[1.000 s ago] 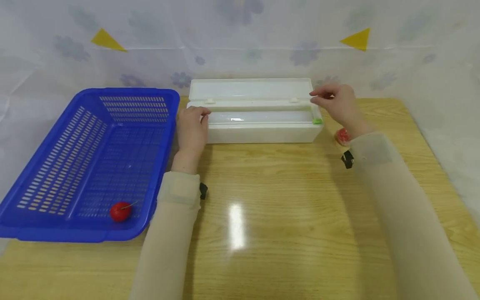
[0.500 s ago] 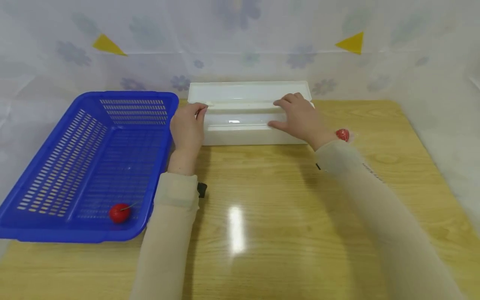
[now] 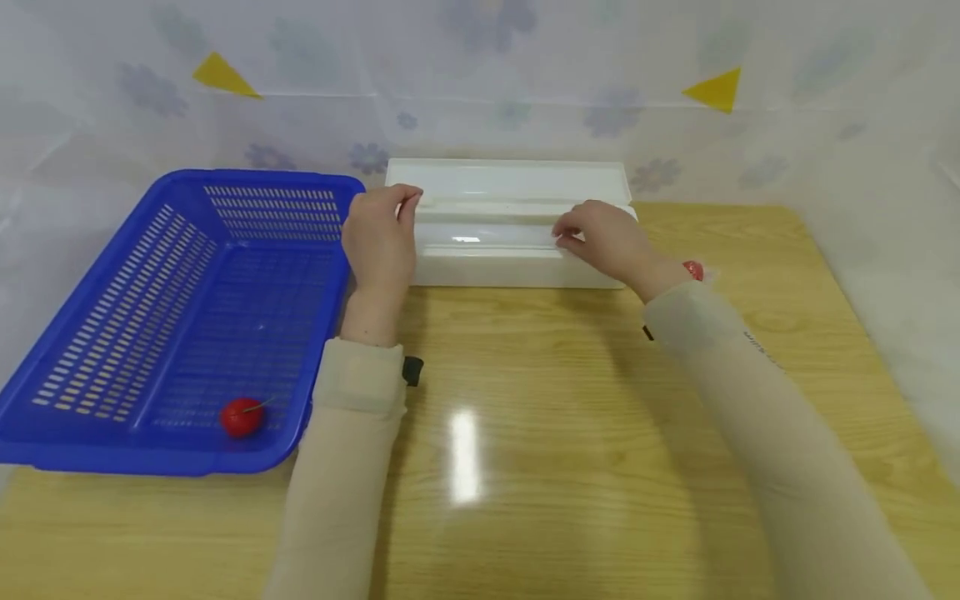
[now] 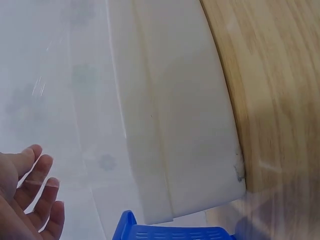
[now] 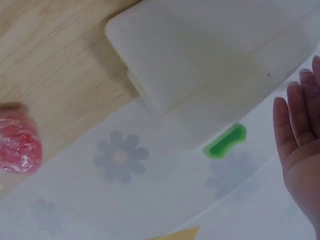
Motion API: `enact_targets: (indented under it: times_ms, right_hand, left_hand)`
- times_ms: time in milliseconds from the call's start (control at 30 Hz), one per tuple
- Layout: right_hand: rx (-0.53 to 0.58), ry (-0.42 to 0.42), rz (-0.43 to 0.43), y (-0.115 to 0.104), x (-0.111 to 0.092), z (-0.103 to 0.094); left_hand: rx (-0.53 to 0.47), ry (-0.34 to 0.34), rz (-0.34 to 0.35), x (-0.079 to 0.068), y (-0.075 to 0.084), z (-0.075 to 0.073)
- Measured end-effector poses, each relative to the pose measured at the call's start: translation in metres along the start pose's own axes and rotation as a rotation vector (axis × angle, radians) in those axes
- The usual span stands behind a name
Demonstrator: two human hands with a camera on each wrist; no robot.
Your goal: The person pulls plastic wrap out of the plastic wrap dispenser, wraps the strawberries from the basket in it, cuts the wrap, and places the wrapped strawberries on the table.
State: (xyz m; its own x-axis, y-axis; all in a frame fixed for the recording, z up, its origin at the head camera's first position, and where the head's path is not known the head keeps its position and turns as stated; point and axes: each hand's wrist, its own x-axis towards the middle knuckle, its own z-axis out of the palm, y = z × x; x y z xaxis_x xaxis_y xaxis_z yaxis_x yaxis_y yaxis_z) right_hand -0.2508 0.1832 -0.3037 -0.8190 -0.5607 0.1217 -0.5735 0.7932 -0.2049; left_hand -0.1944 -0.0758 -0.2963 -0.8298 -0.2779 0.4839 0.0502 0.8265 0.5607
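Observation:
A long white cling film dispenser (image 3: 517,271) stands at the back of the table, its lid (image 3: 510,179) raised. Inside it lies a shiny roll of cling film (image 3: 487,236). My left hand (image 3: 381,237) is above the left end, thumb and forefinger pinching the clear film, which crosses the fingers faintly in the left wrist view. Over the right part of the roll, my right hand (image 3: 609,243) has its thumb and fingertips brought together at the film. A green slider (image 5: 226,142) sits at the dispenser's end; the right hand hides it in the head view.
A blue plastic basket (image 3: 333,333) stands on the left, holding a red round fruit with a stem (image 3: 242,418). To the right, a red round thing wrapped in clear film (image 5: 19,142) lies on the wooden table (image 3: 525,417). A flowered sheet (image 3: 510,75) hangs behind.
My right hand has moved left from the dispenser's right end onto the film roll, its spread fingers then coming together. My left hand has risen slightly.

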Motion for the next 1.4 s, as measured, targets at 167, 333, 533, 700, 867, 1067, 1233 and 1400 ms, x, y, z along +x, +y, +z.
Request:
enact_targets:
  times_ms: [167,333,533,700,867,1067,1233,1400]
  right_hand:
    - [0.020,0.028,-0.039,0.016,-0.011,-0.018]
    - [-0.005,0.081,-0.036,0.018,-0.019,-0.047]
    - [0.135,0.011,0.079,0.014,-0.022,-0.059]
    - [0.223,0.040,0.130,0.014,-0.023,-0.050]
    - [0.135,0.204,0.113,0.013,-0.027,-0.054]
    - [0.128,0.318,0.091,0.005,-0.033,-0.066]
    - [0.174,0.344,0.113,0.000,-0.039,-0.071]
    - [0.347,0.330,0.127,0.002,-0.049,-0.069]
  left_hand:
    - [-0.037,0.000,0.009,0.001,0.002,-0.004]
    - [-0.105,-0.012,0.031,0.000,0.002,-0.009]
    - [-0.188,-0.007,0.038,-0.001,0.002,-0.015]
    - [-0.182,-0.025,0.040,-0.003,0.002,-0.017]
    - [-0.196,0.007,0.041,-0.006,0.003,-0.022]
    - [-0.247,0.070,0.053,-0.008,0.008,-0.033]
    - [-0.255,0.086,0.056,-0.012,0.015,-0.047]
    - [-0.239,0.041,0.061,-0.021,0.021,-0.062]
